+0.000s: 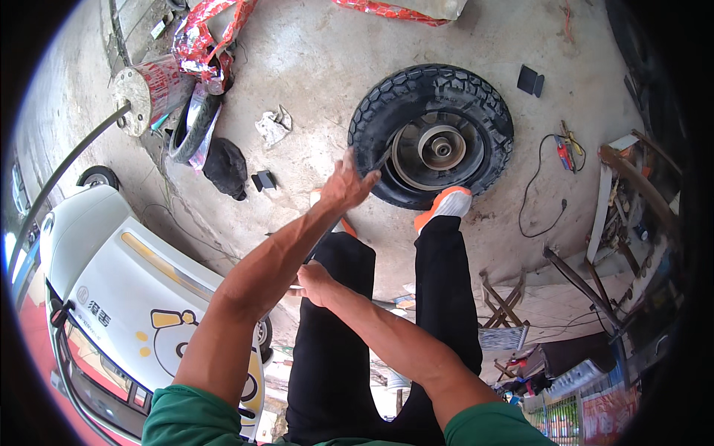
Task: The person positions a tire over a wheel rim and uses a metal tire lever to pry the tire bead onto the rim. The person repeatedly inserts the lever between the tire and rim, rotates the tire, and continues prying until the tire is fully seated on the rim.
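A black knobbly tyre [372, 97] on a metal rim [407, 169] lies flat on the concrete floor. A thin dark tyre lever [386, 157] runs from the rim's left edge back toward my legs. My right hand [315, 283] is closed around its near end, beside my knee. At the tyre's left edge, over the lever, is my left hand [346, 183], fingers stretched and thumb apart, slightly blurred. It hides the middle of the lever. My right shoe [451, 204] rests against the tyre's near edge; the left shoe is mostly behind my forearm.
A white car [126, 275] stands at the left. Red wrapping [204, 44], a black bag [224, 168] and a white rag [274, 125] lie far left. Red-handled tools [565, 152] and a cable [524, 204] lie right, with a folding stool [504, 320] nearer me.
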The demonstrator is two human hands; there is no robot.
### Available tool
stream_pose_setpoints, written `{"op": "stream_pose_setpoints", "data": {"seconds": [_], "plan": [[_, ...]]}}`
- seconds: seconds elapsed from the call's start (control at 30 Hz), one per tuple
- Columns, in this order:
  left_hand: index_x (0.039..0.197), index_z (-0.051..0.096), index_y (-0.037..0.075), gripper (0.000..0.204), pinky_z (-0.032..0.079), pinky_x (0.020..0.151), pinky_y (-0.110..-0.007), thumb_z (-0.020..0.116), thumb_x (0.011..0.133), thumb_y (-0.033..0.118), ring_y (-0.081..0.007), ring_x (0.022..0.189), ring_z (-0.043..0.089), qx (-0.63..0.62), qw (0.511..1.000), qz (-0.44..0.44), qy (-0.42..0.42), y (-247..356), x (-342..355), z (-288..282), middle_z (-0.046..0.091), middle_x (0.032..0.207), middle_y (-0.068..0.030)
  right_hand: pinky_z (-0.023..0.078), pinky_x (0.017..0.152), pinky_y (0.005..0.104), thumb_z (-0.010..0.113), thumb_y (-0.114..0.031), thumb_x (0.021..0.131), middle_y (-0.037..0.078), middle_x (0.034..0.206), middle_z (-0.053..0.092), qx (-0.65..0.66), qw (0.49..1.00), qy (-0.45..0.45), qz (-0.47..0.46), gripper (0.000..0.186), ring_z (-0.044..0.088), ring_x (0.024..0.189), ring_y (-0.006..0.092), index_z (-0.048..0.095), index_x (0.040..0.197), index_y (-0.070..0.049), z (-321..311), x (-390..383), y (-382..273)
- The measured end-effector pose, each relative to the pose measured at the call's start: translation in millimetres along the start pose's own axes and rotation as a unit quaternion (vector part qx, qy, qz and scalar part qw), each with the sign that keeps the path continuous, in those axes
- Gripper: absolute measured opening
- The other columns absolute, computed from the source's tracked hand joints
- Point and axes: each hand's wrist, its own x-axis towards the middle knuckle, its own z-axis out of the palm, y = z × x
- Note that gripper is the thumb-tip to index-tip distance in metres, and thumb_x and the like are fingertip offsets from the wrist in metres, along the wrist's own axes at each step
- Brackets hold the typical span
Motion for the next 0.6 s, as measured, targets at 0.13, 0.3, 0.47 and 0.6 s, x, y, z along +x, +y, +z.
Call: {"op": "stream_pose_setpoints", "data": {"seconds": [0.13,0.3,0.47,0.6], "plan": [[0.150,0.058,0.005,0.059,0.053,0.106,-0.053,0.064,0.104,0.043,-0.0449,0.122,0.071,-0.011,0.992,-0.084,-0.096,-24.3,-81.3,6.4,0.075,0.120,-0.0311,0.057,0.095,0.0435,0.071,-0.034,0.106,0.001,0.124,0.066,-0.055,0.995,-0.047,-0.062,0.036,0.067,0.108,0.0178,0.061,0.134,-0.014,-13.8,-30.5,3.3],[0.117,0.075,-0.001,0.039,0.062,0.077,-0.048,0.058,0.107,0.033,-0.0371,0.085,0.078,-0.054,0.981,-0.107,-0.153,15.9,-131.7,-66.4,0.077,0.101,-0.0243,0.056,0.088,0.0366,0.074,-0.052,0.102,-0.001,0.117,0.068,-0.167,0.972,-0.060,-0.150,0.050,0.068,0.105,0.0133,0.064,0.132,-0.014,-10.8,-116.4,-17.6],[0.109,0.071,-0.005,0.026,0.052,0.056,-0.035,0.061,0.109,0.019,-0.0182,0.066,0.063,-0.168,0.948,-0.172,-0.210,21.2,-198.6,-66.4,0.067,0.083,-0.0088,0.056,0.089,0.0338,0.073,-0.056,0.102,-0.001,0.115,0.073,-0.210,0.967,-0.074,-0.121,0.047,0.071,0.102,0.0133,0.065,0.128,-0.018,-41.8,-180.3,-4.9],[0.112,0.061,0.005,0.020,0.037,0.044,-0.037,0.058,0.113,0.025,-0.0156,0.051,0.045,-0.313,0.902,-0.239,-0.179,26.5,-210.5,-31.3,0.050,0.070,-0.0029,0.056,0.089,0.0355,0.071,-0.051,0.104,0.002,0.117,0.074,-0.144,0.975,-0.012,-0.171,0.048,0.072,0.103,0.0145,0.062,0.132,-0.013,-98.3,-214.9,31.5]]}}
